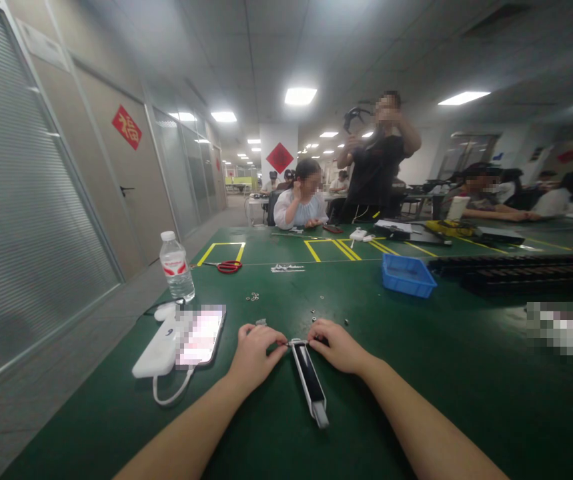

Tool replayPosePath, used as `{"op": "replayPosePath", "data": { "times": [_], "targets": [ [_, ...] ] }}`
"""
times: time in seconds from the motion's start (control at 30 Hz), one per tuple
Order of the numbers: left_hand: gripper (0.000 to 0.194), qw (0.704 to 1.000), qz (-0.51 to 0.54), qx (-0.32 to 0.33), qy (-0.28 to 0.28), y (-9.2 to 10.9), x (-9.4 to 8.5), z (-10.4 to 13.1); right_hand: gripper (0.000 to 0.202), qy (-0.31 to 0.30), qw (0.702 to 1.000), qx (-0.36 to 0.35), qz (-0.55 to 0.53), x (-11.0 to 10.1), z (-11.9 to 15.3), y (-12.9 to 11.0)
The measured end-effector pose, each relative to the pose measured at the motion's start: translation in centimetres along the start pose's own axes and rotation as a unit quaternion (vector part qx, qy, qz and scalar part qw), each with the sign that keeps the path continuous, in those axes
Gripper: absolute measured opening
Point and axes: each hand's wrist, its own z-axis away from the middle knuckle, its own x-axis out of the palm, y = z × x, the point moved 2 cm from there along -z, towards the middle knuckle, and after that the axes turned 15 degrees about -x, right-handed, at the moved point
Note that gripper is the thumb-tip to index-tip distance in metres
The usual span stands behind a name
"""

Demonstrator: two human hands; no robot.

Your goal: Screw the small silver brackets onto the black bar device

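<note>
A long, narrow white device with a black strip (309,377) lies on the green table between my hands, a grey block (319,415) at its near end. My left hand (257,355) is closed in a pinch at the left of the device's far end. On the other side, my right hand (339,345) pinches at the right corner of that same end. Whatever small part sits between the fingertips of either hand is too tiny to make out. A small grey piece (261,323) lies just beyond my left hand, and a small metal nut (346,322) beyond my right.
Small rings (253,297), thin metal strips (287,269) and red-handled scissors (229,267) lie farther off. A water bottle (178,270), white power bank (159,347) and phone (203,337) are at left, a blue tray (409,275) at right. One person sits opposite; another stands behind.
</note>
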Motion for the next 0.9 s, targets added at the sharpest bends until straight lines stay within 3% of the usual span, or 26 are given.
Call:
{"op": "replayPosePath", "data": {
  "times": [0.9],
  "targets": [
    [0.004,1.000,-0.007,-0.021,-0.004,0.23,-0.13,0.16,0.011,-0.001,1.000,0.012,-0.001,0.25,0.03,0.38]
  ]
}}
